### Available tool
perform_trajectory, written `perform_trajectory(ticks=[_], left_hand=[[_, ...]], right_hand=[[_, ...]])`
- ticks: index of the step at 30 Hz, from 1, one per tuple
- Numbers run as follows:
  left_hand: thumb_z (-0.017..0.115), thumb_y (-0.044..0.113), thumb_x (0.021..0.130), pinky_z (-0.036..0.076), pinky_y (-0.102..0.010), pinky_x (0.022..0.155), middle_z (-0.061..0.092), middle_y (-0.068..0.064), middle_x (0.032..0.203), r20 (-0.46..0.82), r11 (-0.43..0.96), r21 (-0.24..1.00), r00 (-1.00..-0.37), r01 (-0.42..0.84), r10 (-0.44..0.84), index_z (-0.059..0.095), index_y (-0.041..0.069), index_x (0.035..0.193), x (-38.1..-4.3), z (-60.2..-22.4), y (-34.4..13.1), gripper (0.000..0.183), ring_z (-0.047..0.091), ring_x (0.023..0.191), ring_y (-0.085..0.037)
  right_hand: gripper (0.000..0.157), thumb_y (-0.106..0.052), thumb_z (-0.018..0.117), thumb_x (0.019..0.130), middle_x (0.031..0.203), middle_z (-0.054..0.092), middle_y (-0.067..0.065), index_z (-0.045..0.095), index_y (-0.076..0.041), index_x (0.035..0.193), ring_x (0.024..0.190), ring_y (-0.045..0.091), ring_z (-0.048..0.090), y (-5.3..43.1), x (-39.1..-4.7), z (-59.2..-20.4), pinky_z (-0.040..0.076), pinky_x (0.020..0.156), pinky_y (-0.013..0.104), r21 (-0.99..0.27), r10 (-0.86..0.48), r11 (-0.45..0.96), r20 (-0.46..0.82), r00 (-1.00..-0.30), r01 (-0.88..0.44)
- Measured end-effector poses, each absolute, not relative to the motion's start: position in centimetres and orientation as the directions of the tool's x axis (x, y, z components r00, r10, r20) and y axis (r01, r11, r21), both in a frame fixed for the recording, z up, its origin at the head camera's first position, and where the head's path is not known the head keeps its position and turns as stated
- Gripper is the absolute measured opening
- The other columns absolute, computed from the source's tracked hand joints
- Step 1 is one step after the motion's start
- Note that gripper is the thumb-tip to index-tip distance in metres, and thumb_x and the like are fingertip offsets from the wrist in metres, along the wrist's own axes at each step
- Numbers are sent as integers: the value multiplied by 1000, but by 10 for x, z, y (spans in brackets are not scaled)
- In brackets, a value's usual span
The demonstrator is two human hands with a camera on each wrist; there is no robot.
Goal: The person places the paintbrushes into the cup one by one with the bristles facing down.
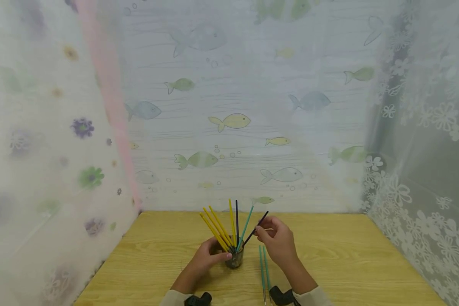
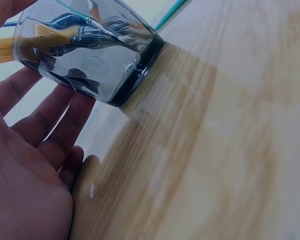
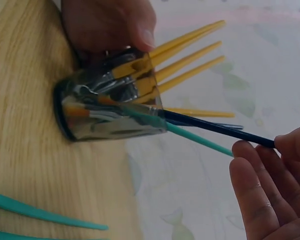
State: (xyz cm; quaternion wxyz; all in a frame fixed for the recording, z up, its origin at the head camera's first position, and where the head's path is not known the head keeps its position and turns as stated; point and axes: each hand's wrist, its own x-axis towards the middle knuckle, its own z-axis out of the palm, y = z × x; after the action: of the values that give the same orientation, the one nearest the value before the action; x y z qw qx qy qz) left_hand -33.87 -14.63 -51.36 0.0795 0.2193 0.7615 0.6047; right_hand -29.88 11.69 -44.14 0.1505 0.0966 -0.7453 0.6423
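Observation:
A small smoky glass cup stands on the table, holding several paintbrushes bristle end down. My left hand grips the cup from the left, fingers around its side and thumb near the rim. Between thumb and fingers, my right hand pinches the upper handle of a dark blue paintbrush. That brush slants right, its lower end inside the cup. Yellow paintbrushes fan out to the left. A second dark paintbrush and a teal paintbrush also rise from the cup.
Two teal paintbrushes lie on the wooden table, right of the cup and below my right hand. Behind the table hangs a fish-print curtain; patterned curtains close in both sides.

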Motion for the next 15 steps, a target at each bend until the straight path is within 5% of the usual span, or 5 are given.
perform_trajectory(ticks=[9,15], left_hand=[[74,27,95,52,-36,98,68,-12,128,145,194,951,-902,240,406,59,5,142,-337,-512,-145,54,64,116,-24],[74,28,95,51,-36,99,68,-11,128,147,196,950,-901,244,407,59,6,142,-338,-512,-145,53,64,117,-23]], right_hand=[[12,-13,72,98,100,72,7,68,-11,109,86,17,76,109,-299,-451,62,75,26,-924,-8,192,334,-943,-329],[12,-14,71,99,101,72,9,67,-8,109,91,29,76,107,-300,-455,62,75,27,-928,-43,209,306,-951,-308]])
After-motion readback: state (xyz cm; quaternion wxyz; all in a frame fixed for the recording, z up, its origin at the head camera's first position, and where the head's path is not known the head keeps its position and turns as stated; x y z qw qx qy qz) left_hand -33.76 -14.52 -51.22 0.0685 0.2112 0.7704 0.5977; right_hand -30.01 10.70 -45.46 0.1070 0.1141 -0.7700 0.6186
